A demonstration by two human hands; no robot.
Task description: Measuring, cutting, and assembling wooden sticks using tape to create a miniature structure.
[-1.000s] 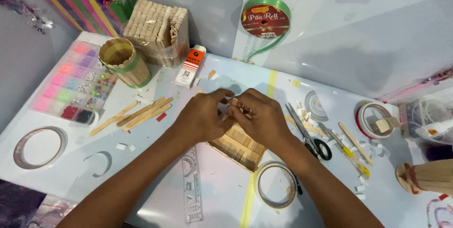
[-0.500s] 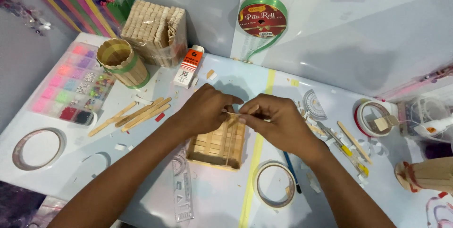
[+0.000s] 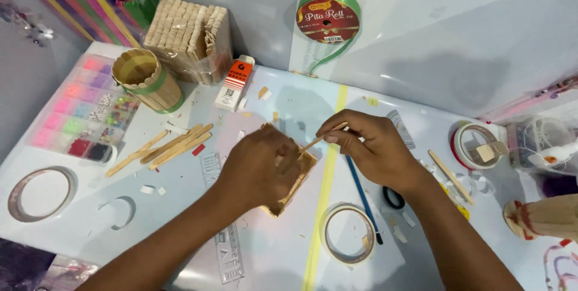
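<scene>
My left hand (image 3: 259,169) grips a small panel of glued wooden craft sticks (image 3: 296,178), tilted up on its edge over the white table (image 3: 180,219). My right hand (image 3: 373,149) pinches a thin wooden stick (image 3: 322,137) whose tip touches the top of the panel. The hands are close together at the table's middle. Much of the panel is hidden behind my left hand.
Loose craft sticks (image 3: 165,146) lie to the left, near a stick-built cup (image 3: 147,80), a bundle of sticks (image 3: 189,38), a glue box (image 3: 235,83) and a bead organiser (image 3: 84,110). Tape rolls (image 3: 346,234) (image 3: 39,191), a clear ruler (image 3: 226,249), a blue pen (image 3: 361,191), scissors (image 3: 394,198) and a green ribbon spool (image 3: 328,17) surround the hands.
The stick panel has gone from lying flat under both hands to being tilted up in my left hand. My right hand moved right and now holds a single stick against it.
</scene>
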